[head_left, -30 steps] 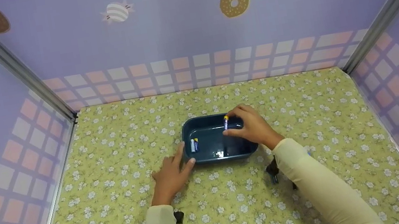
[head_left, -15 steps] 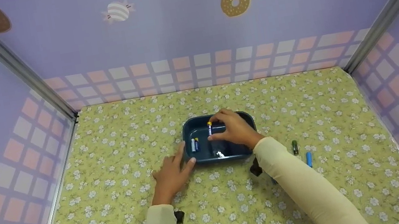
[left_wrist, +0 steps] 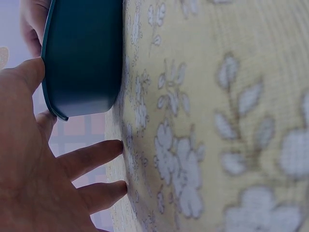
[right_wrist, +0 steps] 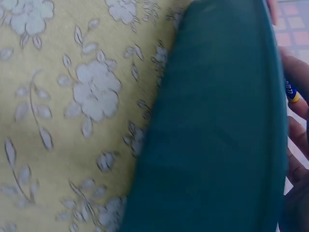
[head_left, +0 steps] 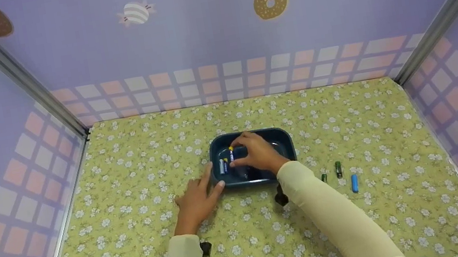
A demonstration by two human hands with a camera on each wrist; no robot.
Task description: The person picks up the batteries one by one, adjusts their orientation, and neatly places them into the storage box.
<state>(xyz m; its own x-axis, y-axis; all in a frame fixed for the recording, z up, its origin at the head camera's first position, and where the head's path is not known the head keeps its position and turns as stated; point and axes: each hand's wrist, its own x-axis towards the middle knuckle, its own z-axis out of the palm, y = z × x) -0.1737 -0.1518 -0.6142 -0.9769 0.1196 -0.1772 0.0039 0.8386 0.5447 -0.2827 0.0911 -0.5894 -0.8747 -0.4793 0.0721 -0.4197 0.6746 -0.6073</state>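
Note:
A dark teal rectangular tray (head_left: 281,138) stands on the flowered cloth. My left hand (head_left: 197,202) rests at its left end, thumb and a finger on the rim (left_wrist: 47,43) and the other fingers spread. Over the inside of the tray, my right hand (head_left: 257,155) pinches a blue battery (head_left: 231,153) with a yellow end between thumb and fingers. Left of it in the tray lie a pale silvery battery (head_left: 221,167) and another blue and yellow battery (head_left: 226,166), side by side. In the right wrist view the tray wall (right_wrist: 217,125) hides most of the held battery (right_wrist: 290,91).
On the cloth to the right of the tray lie a dark green battery (head_left: 338,169), a second green one (head_left: 324,178) partly behind the right sleeve, and a bright blue cylinder (head_left: 354,183). Purple walls (head_left: 202,26) enclose the back and sides.
My right hand has carried the battery leftward across the tray and lower, close to the two lying there. Its sleeve now uncovers the items on the right. My left hand stays put.

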